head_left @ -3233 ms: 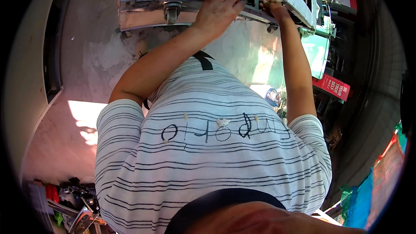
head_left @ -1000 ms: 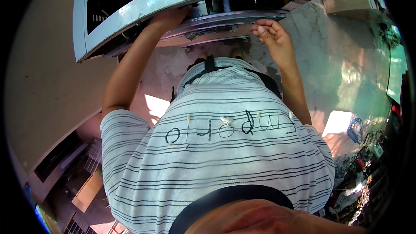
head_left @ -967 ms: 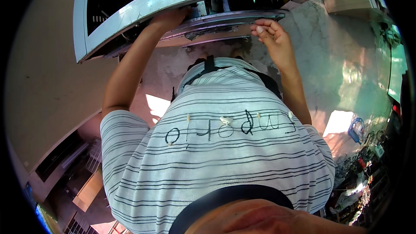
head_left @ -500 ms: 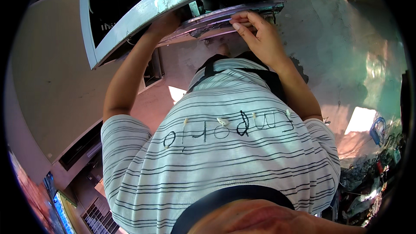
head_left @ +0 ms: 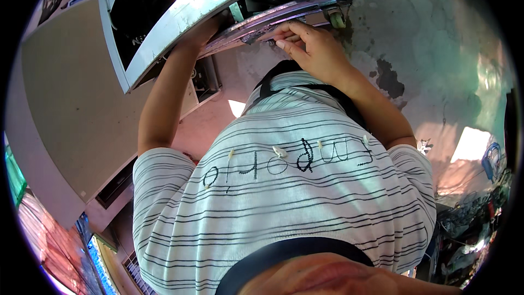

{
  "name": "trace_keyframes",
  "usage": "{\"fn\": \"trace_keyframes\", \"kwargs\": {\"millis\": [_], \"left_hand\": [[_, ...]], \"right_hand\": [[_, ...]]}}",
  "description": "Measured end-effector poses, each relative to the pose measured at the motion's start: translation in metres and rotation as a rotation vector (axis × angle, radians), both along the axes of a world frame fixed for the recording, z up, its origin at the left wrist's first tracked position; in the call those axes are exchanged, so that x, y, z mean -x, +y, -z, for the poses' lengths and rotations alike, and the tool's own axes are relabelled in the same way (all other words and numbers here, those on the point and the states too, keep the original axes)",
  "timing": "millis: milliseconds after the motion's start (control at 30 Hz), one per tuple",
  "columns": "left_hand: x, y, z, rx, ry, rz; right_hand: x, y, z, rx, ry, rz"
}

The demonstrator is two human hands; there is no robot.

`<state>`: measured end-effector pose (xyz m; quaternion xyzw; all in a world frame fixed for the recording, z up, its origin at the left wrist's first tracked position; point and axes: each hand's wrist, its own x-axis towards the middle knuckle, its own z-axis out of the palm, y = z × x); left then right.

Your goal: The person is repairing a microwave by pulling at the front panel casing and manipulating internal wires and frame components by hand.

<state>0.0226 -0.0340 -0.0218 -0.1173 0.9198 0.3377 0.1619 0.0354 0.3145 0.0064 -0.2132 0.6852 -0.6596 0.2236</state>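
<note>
Rough grey concrete [head_left: 436, 49], patched and stained, fills the right of the view, with a beige panel [head_left: 65, 114] on the left and sunlit pinkish ground between them, below a pale metal housing [head_left: 191, 11] that slants across the top. Under that housing runs a thin metal rail [head_left: 284, 19], dusty and purplish in the light, with a small roller [head_left: 337, 19] at its right end. The right hand [head_left: 314, 49] rests against the rail's underside, fingers curled and pinched together at the rail's edge; whether they grip a small part there cannot be told. The left hand [head_left: 210, 24] reaches up under the lip of the housing, where it is mostly hidden, so its grasp cannot be told either (only the wrist and the heel of the hand show). Both forearms rise from a white shirt [head_left: 284, 196] with thin dark stripes that fills the middle of the picture. Compared with half a second ago, the housing and rail sit further left and higher in view, the right hand has slid down a little from the rail's end toward its middle, and more of the concrete shows on the right. A tangle of dark clutter [head_left: 469, 224] lies at the lower right.
</note>
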Motion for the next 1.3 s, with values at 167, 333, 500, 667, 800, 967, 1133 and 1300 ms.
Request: {"fn": "trace_keyframes", "kwargs": {"millis": [167, 333, 500, 667, 800, 967, 1133, 1300], "left_hand": [[0.006, 0.025, -0.019, -0.092, -0.163, -0.154], [0.006, 0.021, -0.014, -0.071, -0.163, -0.194], [0.003, 0.012, -0.011, 0.027, -0.138, -0.015], [-0.011, -0.013, 0.001, 0.342, 0.044, 0.342], [-0.003, 0.019, -0.029, 0.002, -0.165, 0.164], [-0.006, 0.011, -0.018, 0.192, -0.105, 0.219], [-0.004, -0.014, -0.001, 0.503, 0.0, 0.456], [0.006, 0.006, -0.012, 0.312, -0.154, 0.24]], "right_hand": [[0.0, -0.011, 0.011, 0.005, 0.054, -0.019], [-0.003, -0.024, 0.008, -0.114, 0.303, -0.004], [0.002, -0.051, -0.002, -0.181, 0.77, 0.047], [0.0, -0.084, -0.009, -0.279, 0.948, 0.03], [-0.001, -0.104, -0.013, -0.632, 0.966, -0.002], [0.003, -0.11, -0.017, -0.812, 0.909, -0.15], [-0.004, -0.113, 0.006, -0.689, 1.0, -0.034], [-0.003, -0.104, 0.018, -0.613, 1.101, 0.027]]}}
